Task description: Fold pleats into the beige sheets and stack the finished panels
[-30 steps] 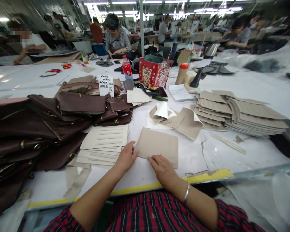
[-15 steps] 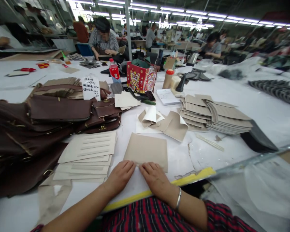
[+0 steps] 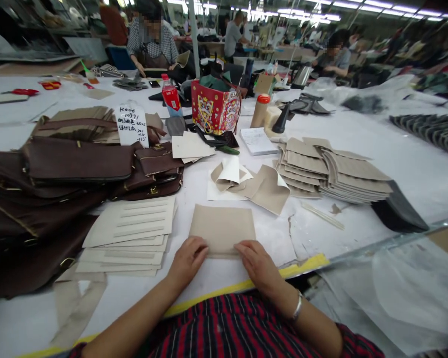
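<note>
A flat beige rectangular panel (image 3: 222, 226), like leather or lining material, lies on the white table in front of me. My left hand (image 3: 188, 256) is closed at its near left corner, thumb and fingertips pinching the edge. At the near right corner, my right hand (image 3: 259, 263) pinches the edge the same way, its fingers pressed together. The panel's near edge looks doubled or folded. To the left sits a fanned stack of pale pieces with slot-like strips (image 3: 134, 223).
Dark brown leather bags (image 3: 78, 161) fill the left side. Beige pieces are stacked (image 3: 336, 174) at right, beside curled scraps (image 3: 271, 186). Behind stand a red patterned box (image 3: 212, 107), a drink bottle (image 3: 170, 97) and a glue-coloured bottle (image 3: 260, 110). Yellow tape (image 3: 302, 266) lines the table edge.
My hands have moved apart, the right one sliding to the right along the near edge. Flat fingers have become pinching ones at the panel's corners. The view has tilted slightly down.
</note>
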The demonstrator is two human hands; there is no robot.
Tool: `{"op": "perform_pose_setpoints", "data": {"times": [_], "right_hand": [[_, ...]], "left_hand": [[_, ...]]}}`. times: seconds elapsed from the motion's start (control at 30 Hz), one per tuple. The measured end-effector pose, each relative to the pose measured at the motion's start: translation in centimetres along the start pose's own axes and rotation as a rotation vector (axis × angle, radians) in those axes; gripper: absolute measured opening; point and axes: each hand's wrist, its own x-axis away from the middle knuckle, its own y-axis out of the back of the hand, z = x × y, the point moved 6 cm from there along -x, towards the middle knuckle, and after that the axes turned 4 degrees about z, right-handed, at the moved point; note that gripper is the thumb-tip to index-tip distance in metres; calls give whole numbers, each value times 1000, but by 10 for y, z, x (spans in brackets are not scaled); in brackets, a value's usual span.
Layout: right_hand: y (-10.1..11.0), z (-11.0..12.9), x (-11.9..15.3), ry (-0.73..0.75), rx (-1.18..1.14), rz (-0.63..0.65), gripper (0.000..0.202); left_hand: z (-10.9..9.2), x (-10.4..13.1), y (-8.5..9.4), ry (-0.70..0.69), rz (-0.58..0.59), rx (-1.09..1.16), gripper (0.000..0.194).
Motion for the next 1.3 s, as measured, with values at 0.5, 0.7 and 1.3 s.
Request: {"op": "perform_pose_setpoints", "data": {"times": [0.5,0.7,1.3], "right_hand": [[-21,-6,-8,-2,98,85,26],[-6,-12,-1,-73,103,67,27],[-8,-16,-29,-129,176,21,25]], "left_hand": [[-21,-11,-35,-30,190,-185,15],[2,-13,-8,88,185,-198,18],[-14,-43,-26,7,195,-326,50]]}}
